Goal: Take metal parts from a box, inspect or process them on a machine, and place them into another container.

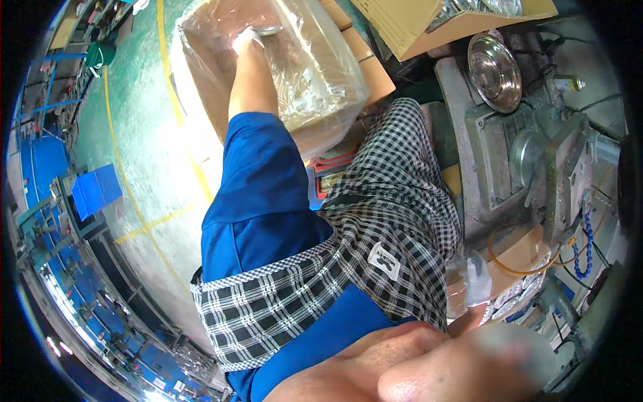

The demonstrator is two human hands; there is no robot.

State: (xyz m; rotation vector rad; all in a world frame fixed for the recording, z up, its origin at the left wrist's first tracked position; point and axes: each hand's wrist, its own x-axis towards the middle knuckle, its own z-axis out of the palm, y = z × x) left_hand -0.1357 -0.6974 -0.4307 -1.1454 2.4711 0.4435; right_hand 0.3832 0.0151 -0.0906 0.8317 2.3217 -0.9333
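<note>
My left hand [248, 40], in a white glove, is deep inside a cardboard box lined with clear plastic [335, 74]. Its fingers are closed at a shiny thin metal piece [270, 30], whose exact kind is too small to make out. My right hand [477, 281], also white-gloved, is low on the right, beside a carton [519, 258] and a heap of shiny metal pieces [512, 298]. How its fingers are set does not show clearly.
A round steel bowl [494, 72] leans on the machine [479, 161] at right, near a blue segmented hose [584, 248]. An open carton [408, 30] with metal pieces stands at the top. Left are a blue bin [97, 191] and yellow floor lines [149, 229].
</note>
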